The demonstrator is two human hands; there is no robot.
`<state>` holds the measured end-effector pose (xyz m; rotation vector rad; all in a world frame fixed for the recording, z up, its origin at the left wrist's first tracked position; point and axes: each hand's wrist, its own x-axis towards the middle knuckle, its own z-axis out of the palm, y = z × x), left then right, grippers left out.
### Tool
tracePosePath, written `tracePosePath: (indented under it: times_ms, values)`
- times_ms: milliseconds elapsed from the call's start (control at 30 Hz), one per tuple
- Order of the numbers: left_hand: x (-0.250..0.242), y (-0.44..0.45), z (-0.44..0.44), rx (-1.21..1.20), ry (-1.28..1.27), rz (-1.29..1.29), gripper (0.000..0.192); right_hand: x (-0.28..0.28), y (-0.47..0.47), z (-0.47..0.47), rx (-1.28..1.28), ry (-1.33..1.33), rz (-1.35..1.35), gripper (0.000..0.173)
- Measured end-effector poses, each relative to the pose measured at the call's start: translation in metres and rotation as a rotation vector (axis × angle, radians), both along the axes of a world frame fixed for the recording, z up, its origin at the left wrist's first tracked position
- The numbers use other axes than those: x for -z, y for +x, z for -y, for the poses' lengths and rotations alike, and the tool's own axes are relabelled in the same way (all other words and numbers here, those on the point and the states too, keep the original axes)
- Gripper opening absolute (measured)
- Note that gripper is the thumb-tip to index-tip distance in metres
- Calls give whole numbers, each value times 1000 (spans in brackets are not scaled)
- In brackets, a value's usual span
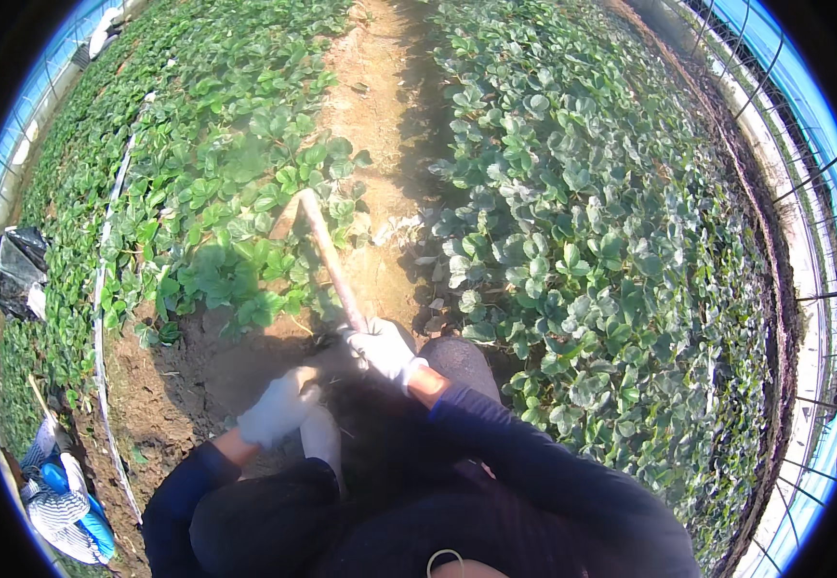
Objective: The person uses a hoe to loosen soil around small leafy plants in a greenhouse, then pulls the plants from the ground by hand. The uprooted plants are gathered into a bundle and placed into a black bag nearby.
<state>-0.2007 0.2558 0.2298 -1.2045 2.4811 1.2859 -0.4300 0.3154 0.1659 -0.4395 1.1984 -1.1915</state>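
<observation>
My right hand [383,352], in a pale work glove, is closed around the lower part of a wooden handle [333,261]. The handle slants up and left over the edge of the strawberry-like plants [259,238]; its upper end bends at a sharp angle, and the part beyond it is partly among the leaves. My left hand [279,408], gloved too and slightly blurred, is low over dark soil near my knees. Its fingers are curled, and whether something small is between them cannot be made out. Bare turned soil [172,390] lies left of it.
A sandy path [371,94] runs ahead between two leafy beds. A pale hose or tape [104,289] crosses the left bed. At the lower left a person in striped sleeves [64,513] crouches with a stick-like handle. A black plastic bag [21,271] is at the left edge.
</observation>
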Motion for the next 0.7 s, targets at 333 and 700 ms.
tracePosePath:
  times_ms: [333,700]
  values:
    - [158,-32,174,-340,-394,22,37,-97,-21,6,348,-226,-454,29]
    - [197,-40,156,170,-814,65,71,-60,46,21,119,24,-359,22]
